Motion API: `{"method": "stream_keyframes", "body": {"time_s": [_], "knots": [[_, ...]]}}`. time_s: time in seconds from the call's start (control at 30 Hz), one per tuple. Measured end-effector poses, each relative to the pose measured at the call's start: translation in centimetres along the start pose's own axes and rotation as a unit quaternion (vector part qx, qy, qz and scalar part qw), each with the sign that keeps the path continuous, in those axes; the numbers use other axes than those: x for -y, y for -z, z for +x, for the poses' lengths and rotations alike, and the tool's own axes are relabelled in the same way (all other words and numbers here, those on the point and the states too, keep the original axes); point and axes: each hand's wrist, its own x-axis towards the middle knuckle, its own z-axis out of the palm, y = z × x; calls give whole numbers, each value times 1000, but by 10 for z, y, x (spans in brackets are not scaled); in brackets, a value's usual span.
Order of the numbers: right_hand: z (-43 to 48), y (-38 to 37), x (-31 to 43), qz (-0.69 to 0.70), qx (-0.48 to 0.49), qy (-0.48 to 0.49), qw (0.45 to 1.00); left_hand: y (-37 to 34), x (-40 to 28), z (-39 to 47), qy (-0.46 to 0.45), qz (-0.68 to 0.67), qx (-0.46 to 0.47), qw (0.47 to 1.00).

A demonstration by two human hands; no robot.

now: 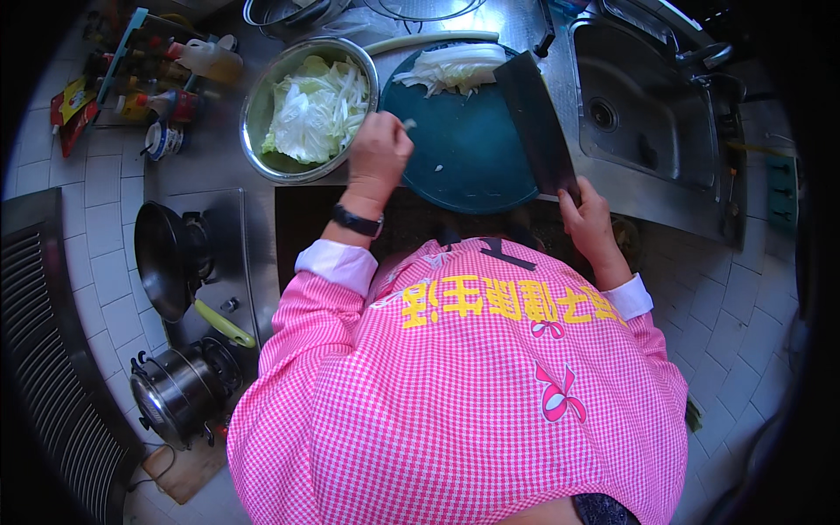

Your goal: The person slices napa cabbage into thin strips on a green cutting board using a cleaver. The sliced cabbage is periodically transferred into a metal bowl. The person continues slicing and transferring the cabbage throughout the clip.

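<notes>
My right hand (586, 213) is closed on the handle of a cleaver (535, 125), whose broad dark blade lies over the right side of a round green cutting board (459, 151). A cut piece of napa cabbage (453, 65) rests at the board's far edge. My left hand (380, 147) is between the board and a steel bowl (252, 138), fingers curled, with a small pale bit at the fingertips that looks like cabbage. Cabbage leaves and strips (315, 118) fill much of the bowl. A small white scrap (439, 168) lies on the board.
A steel sink (636, 118) is at the right. At the left are a bottle rack (121, 59), a wok (161, 262) with a green handle and a steel pot (177, 394) by the burners. A long pale green stalk (426, 41) lies behind the board.
</notes>
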Motion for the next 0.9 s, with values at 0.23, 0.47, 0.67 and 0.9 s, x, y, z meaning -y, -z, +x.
{"method": "stream_keyframes", "body": {"time_s": [0.23, 0.47, 0.67, 0.9], "knots": [[-3, 8, -12, -12, -18, 38, 999, 55, 77, 34, 227, -31, 115, 967], [-21, 20, -35, -18, -32, 19, 999, 23, 114, 26, 245, -19, 69, 967], [-37, 33, -37, -21, -43, -3, 999, 22, 83, 57, 130, 184, 3, 974], [-41, 50, -28, -45, -20, 0, 999, -39, 4, 96, -52, 46, 7, 998]]}}
